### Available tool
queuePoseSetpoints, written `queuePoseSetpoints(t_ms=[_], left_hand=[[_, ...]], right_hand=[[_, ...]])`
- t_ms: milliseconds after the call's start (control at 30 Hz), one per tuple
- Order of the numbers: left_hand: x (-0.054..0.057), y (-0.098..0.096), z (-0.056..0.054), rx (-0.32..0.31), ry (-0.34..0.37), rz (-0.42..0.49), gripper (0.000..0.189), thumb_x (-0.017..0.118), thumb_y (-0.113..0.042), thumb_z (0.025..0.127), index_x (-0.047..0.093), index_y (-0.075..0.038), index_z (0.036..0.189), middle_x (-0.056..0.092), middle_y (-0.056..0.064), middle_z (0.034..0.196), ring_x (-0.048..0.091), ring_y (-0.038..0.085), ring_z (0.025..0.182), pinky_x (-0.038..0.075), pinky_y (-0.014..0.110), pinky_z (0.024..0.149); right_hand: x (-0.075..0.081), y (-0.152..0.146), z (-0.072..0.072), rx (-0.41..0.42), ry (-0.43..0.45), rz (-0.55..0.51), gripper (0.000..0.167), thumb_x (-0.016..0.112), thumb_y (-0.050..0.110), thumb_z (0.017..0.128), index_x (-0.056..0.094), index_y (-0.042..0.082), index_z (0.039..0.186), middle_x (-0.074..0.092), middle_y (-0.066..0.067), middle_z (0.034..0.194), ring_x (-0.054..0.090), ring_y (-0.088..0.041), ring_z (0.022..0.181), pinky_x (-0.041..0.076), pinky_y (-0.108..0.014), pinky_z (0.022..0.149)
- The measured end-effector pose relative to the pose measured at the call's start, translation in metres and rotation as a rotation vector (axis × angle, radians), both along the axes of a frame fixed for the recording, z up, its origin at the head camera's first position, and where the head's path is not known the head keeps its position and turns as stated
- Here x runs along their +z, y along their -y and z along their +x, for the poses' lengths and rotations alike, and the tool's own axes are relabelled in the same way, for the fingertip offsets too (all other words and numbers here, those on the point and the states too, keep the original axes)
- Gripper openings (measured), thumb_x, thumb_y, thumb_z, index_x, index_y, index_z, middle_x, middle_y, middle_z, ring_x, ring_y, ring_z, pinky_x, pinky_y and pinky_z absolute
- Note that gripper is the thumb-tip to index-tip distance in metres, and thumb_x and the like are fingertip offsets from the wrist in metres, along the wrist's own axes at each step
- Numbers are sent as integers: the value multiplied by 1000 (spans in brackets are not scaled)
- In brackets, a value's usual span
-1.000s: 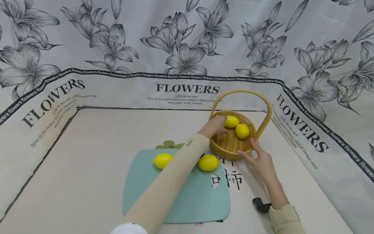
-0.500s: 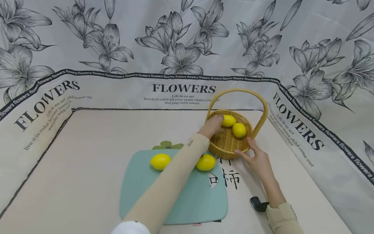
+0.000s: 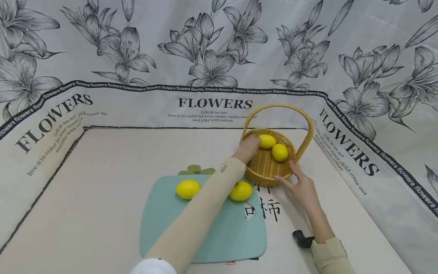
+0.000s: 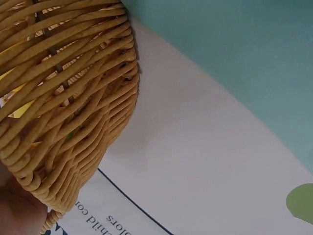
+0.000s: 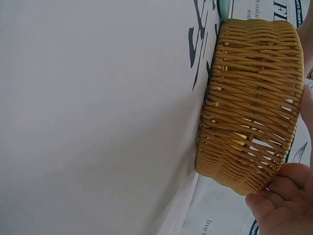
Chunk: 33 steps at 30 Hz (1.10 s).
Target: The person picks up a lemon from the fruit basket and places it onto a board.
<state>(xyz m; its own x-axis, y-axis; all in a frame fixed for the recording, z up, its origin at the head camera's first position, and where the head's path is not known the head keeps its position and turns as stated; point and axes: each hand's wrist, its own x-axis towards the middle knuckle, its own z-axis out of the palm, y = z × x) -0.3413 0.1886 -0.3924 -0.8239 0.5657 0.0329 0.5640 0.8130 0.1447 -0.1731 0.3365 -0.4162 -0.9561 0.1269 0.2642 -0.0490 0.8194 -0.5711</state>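
A round wicker basket (image 3: 265, 165) with a tall arched handle stands at the back right. Two yellow lemons, one (image 3: 267, 141) behind the other (image 3: 280, 152), lie inside it. Across the board reaches my left hand (image 3: 249, 148), curled over the basket's left rim beside the rear lemon; its fingertips are mostly hidden. In the left wrist view, that hand (image 4: 19, 210) shows at the rim of the basket wall (image 4: 73, 98). My right hand (image 3: 302, 190) holds the basket's right front side, thumb and fingers spread along the rim, as the right wrist view also shows of this hand (image 5: 283, 196).
A pale teal board (image 3: 205, 236) lies in front, bearing a lemon (image 3: 188, 189) on the left and another lemon (image 3: 241, 191) partly behind my left sleeve. A black wrist camera (image 3: 302, 239) sits at my right wrist. Flower-printed cloth (image 3: 215, 49) walls the table's back and sides.
My left hand has drawn back slightly from the rear lemon toward the basket's left rim, its fingers curling. The whole view has shifted a little; the right hand stays on the basket.
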Motion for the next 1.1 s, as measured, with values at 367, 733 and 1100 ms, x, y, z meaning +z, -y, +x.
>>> queuePoseSetpoints(t_ms=[367, 733, 1100], left_hand=[[2, 3, -7, -40, 52, 36, 19, 65, -13, 93, 59, -12, 111, 60, 1, 100, 53, 11, 86, 47, 23, 76], [4, 7, -9, -47, 168, 202, 59, 77, -21, 84, 53, -9, 137, 58, 3, 129, 53, 11, 105, 43, 21, 91], [8, 12, -10, -87, 200, 346, 66, 78, -29, 83, 51, -9, 140, 56, 2, 136, 53, 11, 116, 40, 17, 97]], right_hand=[[2, 1, -1, -3, 6, -2, 86, 72, 41, 86, 32, -7, 145, 28, -23, 150, 24, -41, 139, 27, -54, 109], [2, 1, -1, 2, 10, -7, 86, 72, 40, 86, 31, -8, 145, 28, -25, 150, 23, -42, 139, 28, -55, 109], [3, 2, -1, 0, 19, 10, 86, 70, 42, 87, 31, -9, 145, 27, -25, 150, 24, -43, 138, 28, -56, 108]])
